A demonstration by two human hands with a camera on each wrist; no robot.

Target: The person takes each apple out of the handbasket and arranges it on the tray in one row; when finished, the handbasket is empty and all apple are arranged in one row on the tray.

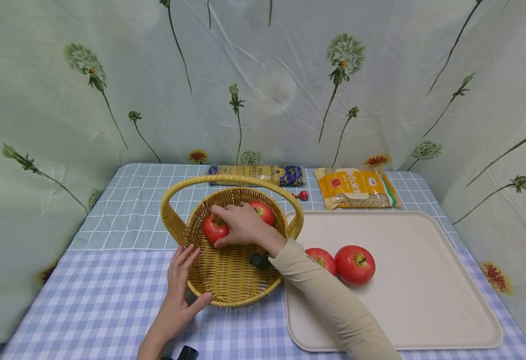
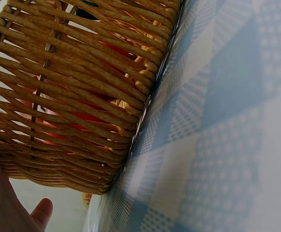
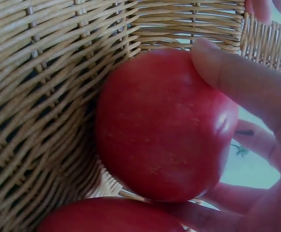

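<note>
The checked table [image 1: 96,290] bears a basket [image 1: 226,277], tray [image 1: 425,280], blue-ended packet [image 1: 263,172], orange packet [image 1: 357,187] and small red item [image 1: 303,195]

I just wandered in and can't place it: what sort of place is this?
Probably a staged tabletop setup rather than an everyday kitchen: flower-print sheeting hangs behind a checked tablecloth, on which sits a woven basket holding apples.

On the bench [image 1: 109,300], the basket [image 1: 232,303] stands left of the tray [image 1: 420,285], two apples [image 1: 213,232] within; two more apples [image 1: 355,265] lie on the tray's left part. Behind the basket lies a packet [image 1: 263,175], behind the tray a bag [image 1: 357,187]; a sweet [image 1: 303,196] lies before the packet's right end.
</note>
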